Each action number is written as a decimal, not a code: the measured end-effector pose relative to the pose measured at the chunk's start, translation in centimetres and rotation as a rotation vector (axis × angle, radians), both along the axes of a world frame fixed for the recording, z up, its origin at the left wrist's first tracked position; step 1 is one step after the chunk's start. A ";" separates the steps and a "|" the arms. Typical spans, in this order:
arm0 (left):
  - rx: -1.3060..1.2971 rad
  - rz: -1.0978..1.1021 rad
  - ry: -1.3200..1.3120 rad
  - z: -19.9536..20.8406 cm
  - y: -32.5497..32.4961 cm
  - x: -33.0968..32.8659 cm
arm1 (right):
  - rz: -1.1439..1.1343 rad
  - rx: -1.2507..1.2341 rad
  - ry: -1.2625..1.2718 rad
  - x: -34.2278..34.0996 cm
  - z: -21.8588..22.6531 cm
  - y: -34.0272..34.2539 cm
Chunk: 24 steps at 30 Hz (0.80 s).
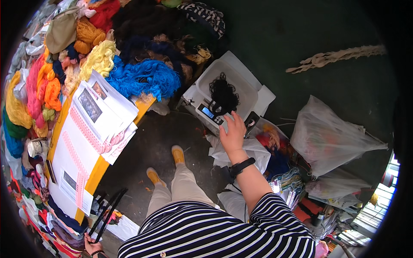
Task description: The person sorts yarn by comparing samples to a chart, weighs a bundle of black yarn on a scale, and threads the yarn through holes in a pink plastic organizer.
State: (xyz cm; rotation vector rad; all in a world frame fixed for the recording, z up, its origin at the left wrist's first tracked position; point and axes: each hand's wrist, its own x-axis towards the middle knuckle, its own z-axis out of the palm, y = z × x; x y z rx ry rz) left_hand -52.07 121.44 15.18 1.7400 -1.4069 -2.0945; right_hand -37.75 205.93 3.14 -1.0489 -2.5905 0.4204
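Scale — right hand touches its front edge — bags crowd beside.

Yellow desk bearing printed sheets and yarn skeins; dark floor carrying white scale, plastic bags.

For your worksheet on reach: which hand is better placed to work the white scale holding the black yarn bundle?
Right. The right hand rests at the white scale by the black yarn bundle; the left hand is low, holding black rods.
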 end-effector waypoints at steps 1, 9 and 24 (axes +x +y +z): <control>0.030 -0.032 0.019 -0.1 -0.5 0.2 | 0.005 0.006 -0.003 -0.2 -0.1 -0.1; 0.035 -0.051 0.038 -0.6 -3.9 2.1 | -0.007 0.060 -0.071 -1.4 -1.4 -0.8; -0.067 0.047 -0.001 0.7 1.2 2.5 | -0.023 0.107 -0.323 -3.9 -6.0 0.8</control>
